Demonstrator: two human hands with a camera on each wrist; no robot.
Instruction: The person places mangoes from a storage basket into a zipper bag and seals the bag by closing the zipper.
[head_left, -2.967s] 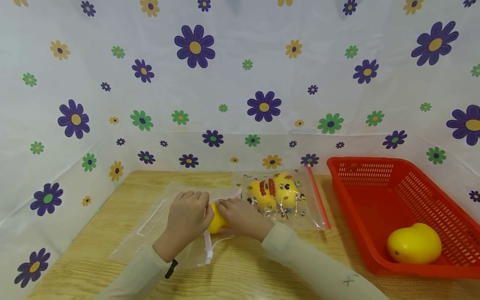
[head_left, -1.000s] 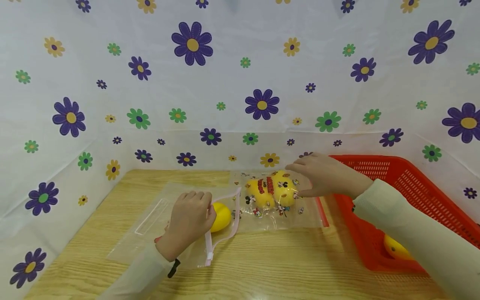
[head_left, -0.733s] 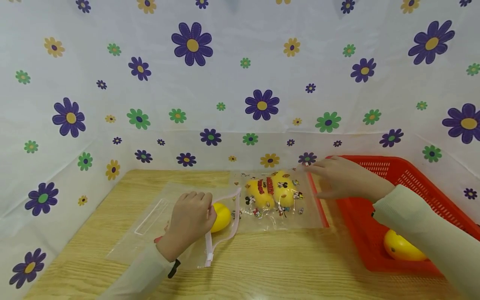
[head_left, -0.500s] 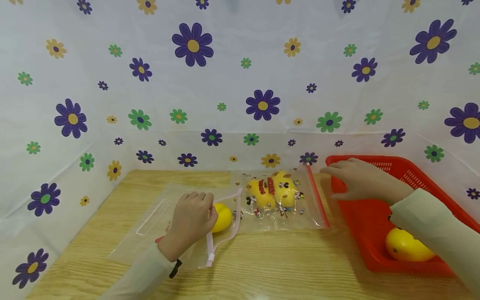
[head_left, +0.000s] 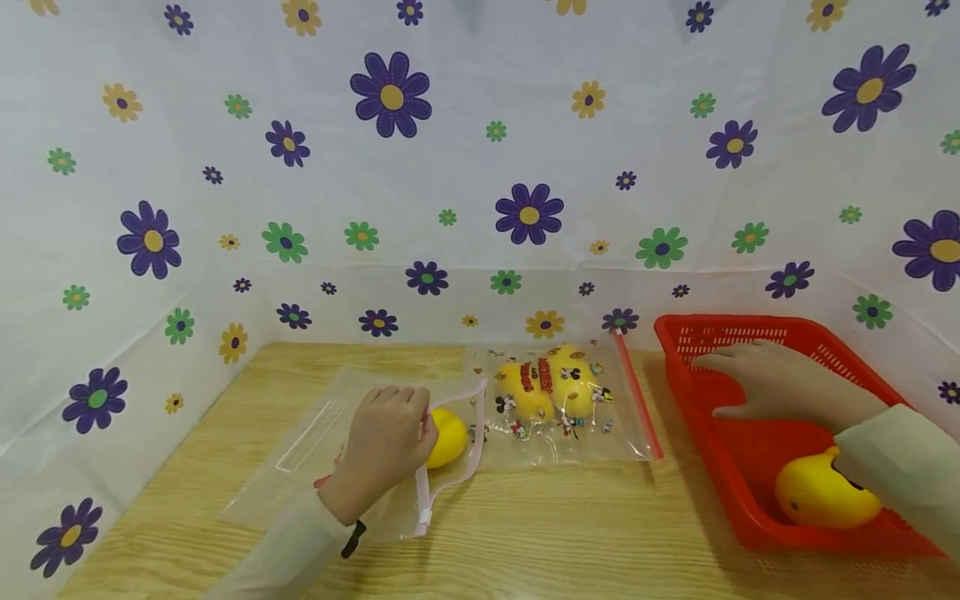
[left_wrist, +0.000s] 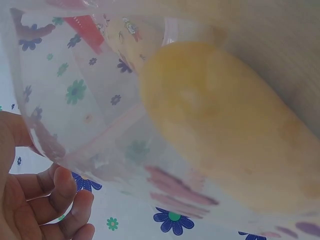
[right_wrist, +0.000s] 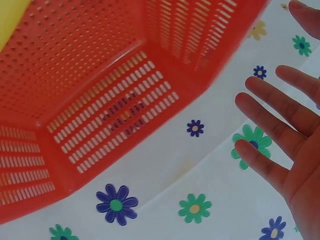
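Note:
My left hand (head_left: 390,446) pinches the upper edge of a clear zip bag (head_left: 303,454) lying on the table. Inside the bag, at its open mouth, rests a yellow mango (head_left: 447,437); the left wrist view shows the mango (left_wrist: 215,125) through the cloudy plastic. My right hand (head_left: 780,379) hovers over the red basket (head_left: 731,492) with spread fingers and holds nothing; the right wrist view shows these fingers (right_wrist: 275,122) apart. A second mango (head_left: 821,492) lies in the basket's near end, partly behind my right sleeve.
Behind the open bag lies another zip bag (head_left: 585,437) with a red closure strip, cartoon prints and two yellow mangoes in it. A flower-print curtain (head_left: 480,167) encloses the back and sides of the wooden table (head_left: 555,533).
My right hand has left the mango in the open bag, passed over the printed bag and moved right to above the basket. My left hand has kept its hold on the bag's edge.

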